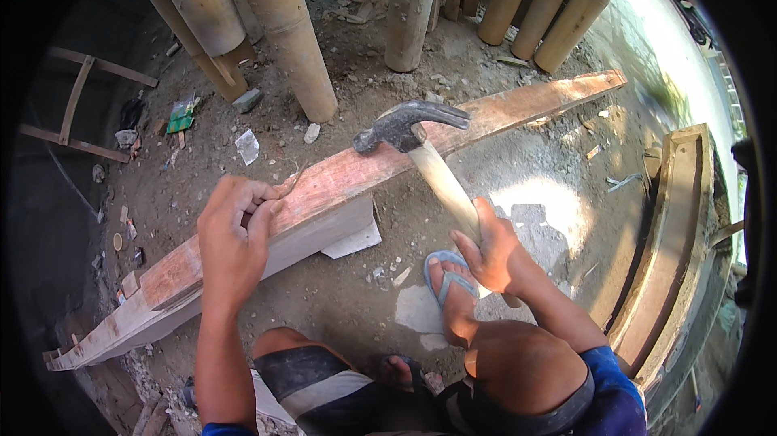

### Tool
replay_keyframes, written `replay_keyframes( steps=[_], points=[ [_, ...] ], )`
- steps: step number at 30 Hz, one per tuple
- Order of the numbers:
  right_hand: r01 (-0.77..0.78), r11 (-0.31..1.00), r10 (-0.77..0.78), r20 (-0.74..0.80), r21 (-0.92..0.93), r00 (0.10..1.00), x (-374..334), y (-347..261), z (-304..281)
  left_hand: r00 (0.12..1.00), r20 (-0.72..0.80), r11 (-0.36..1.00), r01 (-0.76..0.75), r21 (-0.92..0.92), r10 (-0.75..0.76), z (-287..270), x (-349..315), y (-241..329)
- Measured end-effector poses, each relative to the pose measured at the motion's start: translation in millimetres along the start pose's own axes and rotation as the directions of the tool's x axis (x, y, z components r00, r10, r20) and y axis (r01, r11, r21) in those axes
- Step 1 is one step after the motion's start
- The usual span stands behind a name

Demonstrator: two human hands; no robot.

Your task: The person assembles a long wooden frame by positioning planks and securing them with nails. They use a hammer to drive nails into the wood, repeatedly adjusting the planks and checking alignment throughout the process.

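Observation:
A long reddish wooden beam (348,170) runs slantwise from the lower left to the upper right in front of me. Over its near side, my left hand (236,229) pinches a thin, brownish, slightly bent nail (293,182) between thumb and fingertips. My right hand (495,251) is wrapped round the pale wooden handle of a claw hammer (443,177). The hammer's dark metal head is at the beam's top face, its claw pointing right; whether it touches the wood I cannot tell. A grey-white board (312,238) lies along the beam's near underside.
Thick bamboo poles (291,55) stand upright beyond the beam. At the right is a long wooden trough-like frame (668,233). A ladder-like wooden frame (77,100) lies at the far left. Litter and stones dot the dirt ground. My sandalled foot (455,286) is below the hammer.

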State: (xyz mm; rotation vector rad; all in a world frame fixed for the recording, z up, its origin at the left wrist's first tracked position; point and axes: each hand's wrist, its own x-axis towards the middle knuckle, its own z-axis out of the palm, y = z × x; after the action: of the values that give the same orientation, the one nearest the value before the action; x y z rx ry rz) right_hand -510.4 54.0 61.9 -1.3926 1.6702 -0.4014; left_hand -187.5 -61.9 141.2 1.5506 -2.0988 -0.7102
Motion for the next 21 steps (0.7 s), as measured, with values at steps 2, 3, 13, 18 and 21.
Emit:
replay_keyframes(
  steps=[2, 3, 13, 18, 21],
  points=[
    [0.015, 1.0, -0.015, -0.009, 0.006, 1.0, 1, 1, 1, 0.999, -0.01, 0.998, 0.052, -0.019, -0.052, 1, 3, 0],
    [0.019, 1.0, -0.019, -0.012, 0.008, 1.0, 1, 1, 1, 1.0, -0.019, 1.0, 0.021, 0.0, -0.021, 2, 3, 1],
    [0.0, 1.0, -0.001, -0.022, -0.023, 1.0, 3, 1, 2, 0.959, -0.05, 0.94, -0.263, 0.217, 0.279, 11, -7, -6],
    [-0.006, 1.0, 0.006, -0.002, -0.029, 1.0, 5, 3, 2, 0.88, -0.043, 0.825, -0.426, 0.372, 0.473, 7, -20, -8],
    [-0.024, 0.999, 0.024, 0.011, -0.038, 1.0, 5, 1, 1, 0.877, -0.048, 0.815, -0.423, 0.397, 0.479, 6, -24, -10]
  ],
)
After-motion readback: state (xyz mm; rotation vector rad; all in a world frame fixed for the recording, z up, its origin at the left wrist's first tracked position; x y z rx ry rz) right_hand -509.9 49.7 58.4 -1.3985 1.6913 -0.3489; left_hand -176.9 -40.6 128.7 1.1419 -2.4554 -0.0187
